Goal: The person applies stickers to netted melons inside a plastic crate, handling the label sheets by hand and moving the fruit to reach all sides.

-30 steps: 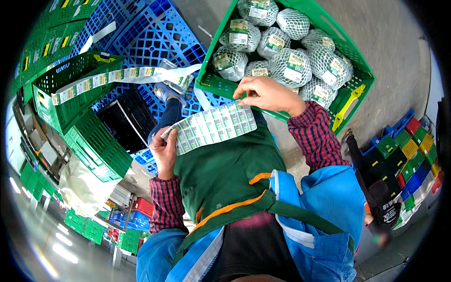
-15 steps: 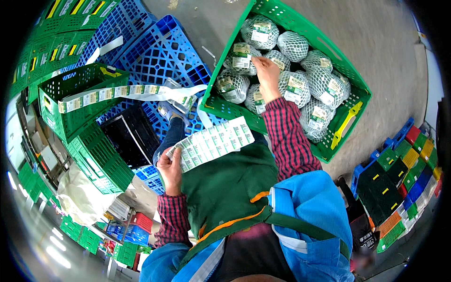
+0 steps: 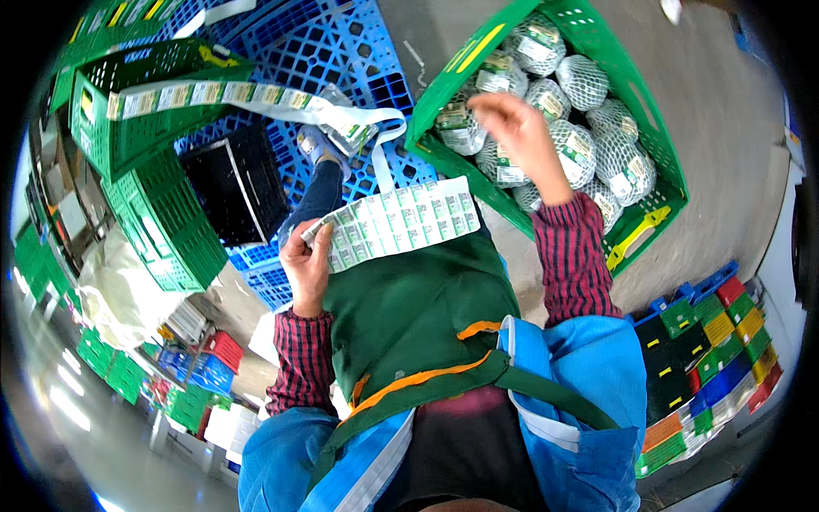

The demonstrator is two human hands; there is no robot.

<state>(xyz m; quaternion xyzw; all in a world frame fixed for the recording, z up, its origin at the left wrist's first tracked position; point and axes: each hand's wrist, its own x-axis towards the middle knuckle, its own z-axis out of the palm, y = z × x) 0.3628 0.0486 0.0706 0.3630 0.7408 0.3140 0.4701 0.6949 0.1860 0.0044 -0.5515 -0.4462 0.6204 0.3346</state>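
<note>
My left hand [image 3: 308, 258] pinches one end of a sheet of green-and-white labels [image 3: 405, 224], which spreads across my green apron. My right hand [image 3: 520, 136] is raised over the left part of a green crate [image 3: 644, 94], its fingers stretched out and apart, with nothing seen in them. In that crate lie several round items in white foam nets [image 3: 583, 83], most with a label stuck on. A labelled netted item [image 3: 459, 128] is nearest to my right fingertips. From the sheet's far edge a label strip [image 3: 247, 92] runs left over another green crate [image 3: 102, 141].
A blue plastic pallet [image 3: 341, 51] lies ahead, with my shoe on it. A black crate [image 3: 235, 183] and a stacked green crate [image 3: 166, 222] stand at the left. Colourful crates [image 3: 717, 341] are piled at the right. A white bag [image 3: 128, 294] sits at the lower left.
My right hand has lifted off a labelled netted item and its fingers have spread. The view has shifted, so the crate of netted items now appears farther right. My left hand keeps the sheet.
</note>
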